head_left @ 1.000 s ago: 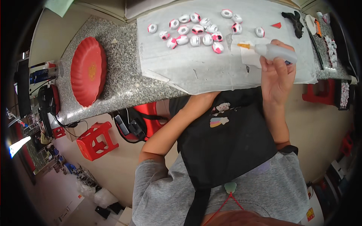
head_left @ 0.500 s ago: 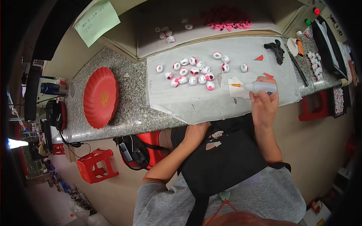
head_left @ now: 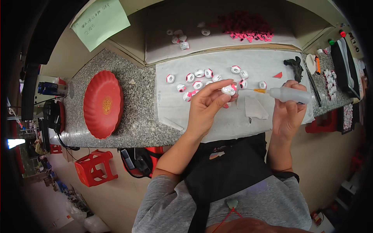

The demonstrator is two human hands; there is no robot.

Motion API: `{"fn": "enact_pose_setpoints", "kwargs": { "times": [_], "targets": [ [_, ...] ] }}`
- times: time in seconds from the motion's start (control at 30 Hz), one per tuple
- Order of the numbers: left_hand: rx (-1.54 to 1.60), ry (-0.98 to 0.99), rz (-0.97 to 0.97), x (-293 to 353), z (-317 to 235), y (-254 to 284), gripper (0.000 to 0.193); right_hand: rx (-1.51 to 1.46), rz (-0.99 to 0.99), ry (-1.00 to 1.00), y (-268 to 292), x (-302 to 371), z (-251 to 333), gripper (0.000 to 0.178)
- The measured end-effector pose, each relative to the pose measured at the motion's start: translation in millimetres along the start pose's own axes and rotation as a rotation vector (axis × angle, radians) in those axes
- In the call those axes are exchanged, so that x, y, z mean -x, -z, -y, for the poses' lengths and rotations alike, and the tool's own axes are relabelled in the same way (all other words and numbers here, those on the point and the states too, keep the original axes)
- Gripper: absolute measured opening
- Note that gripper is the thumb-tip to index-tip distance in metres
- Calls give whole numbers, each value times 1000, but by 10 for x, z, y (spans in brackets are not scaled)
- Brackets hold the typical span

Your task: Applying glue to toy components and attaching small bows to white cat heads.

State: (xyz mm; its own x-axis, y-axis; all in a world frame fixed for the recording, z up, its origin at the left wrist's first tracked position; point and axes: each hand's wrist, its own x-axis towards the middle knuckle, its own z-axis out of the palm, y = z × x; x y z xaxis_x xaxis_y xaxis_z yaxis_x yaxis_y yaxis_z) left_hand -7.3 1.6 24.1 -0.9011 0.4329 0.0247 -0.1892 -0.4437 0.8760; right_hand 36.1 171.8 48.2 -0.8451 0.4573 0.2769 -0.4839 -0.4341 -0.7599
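Between the fingertips of my left hand point(head_left: 206, 108) is a small rounded white piece with pink parts point(head_left: 229, 90), held up over the paper-covered bench. My right hand point(head_left: 288, 112) grips a translucent squeeze bottle point(head_left: 289, 94) lying level in the fingers. Its thin needle tip, on an orange base point(head_left: 260, 91), points left at the white piece; whether the two touch I cannot tell. Behind my left hand, several similar white and pink pieces point(head_left: 199, 73) sit on the white paper point(head_left: 217, 130), some partly hidden by the fingers. A folded white scrap point(head_left: 255, 108) lies below the needle.
A red scalloped dish point(head_left: 93, 128) stands on the granite bench at the left. Beyond the paper, a recessed shelf holds a heap of small pink and black parts point(head_left: 248, 27). A black crumpled thing point(head_left: 294, 68) and a dark rod point(head_left: 314, 87) lie at the right. Red stool point(head_left: 95, 169) below.
My left hand has risen from the bench's front edge and now holds a white and pink piece by the needle. My right hand has shifted slightly right with the bottle.
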Motion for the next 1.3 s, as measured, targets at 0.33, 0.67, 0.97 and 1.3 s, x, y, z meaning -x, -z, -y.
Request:
{"fn": "enact_pose_setpoints", "kwargs": {
  "times": [0.33,0.67,0.97,1.3],
  "targets": [
    [128,-48,-94,-53,73,51,33,494,246,364,-88,-3,-179,39],
    [94,-64,-86,-51,109,94,33,534,399,378,-90,-1,-181,42],
    [81,-50,-87,-52,122,79,33,542,435,380,-81,-4,-160,43],
    [112,-53,-80,-46,117,80,33,548,423,415,-82,14,-168,43]
  ]
}}
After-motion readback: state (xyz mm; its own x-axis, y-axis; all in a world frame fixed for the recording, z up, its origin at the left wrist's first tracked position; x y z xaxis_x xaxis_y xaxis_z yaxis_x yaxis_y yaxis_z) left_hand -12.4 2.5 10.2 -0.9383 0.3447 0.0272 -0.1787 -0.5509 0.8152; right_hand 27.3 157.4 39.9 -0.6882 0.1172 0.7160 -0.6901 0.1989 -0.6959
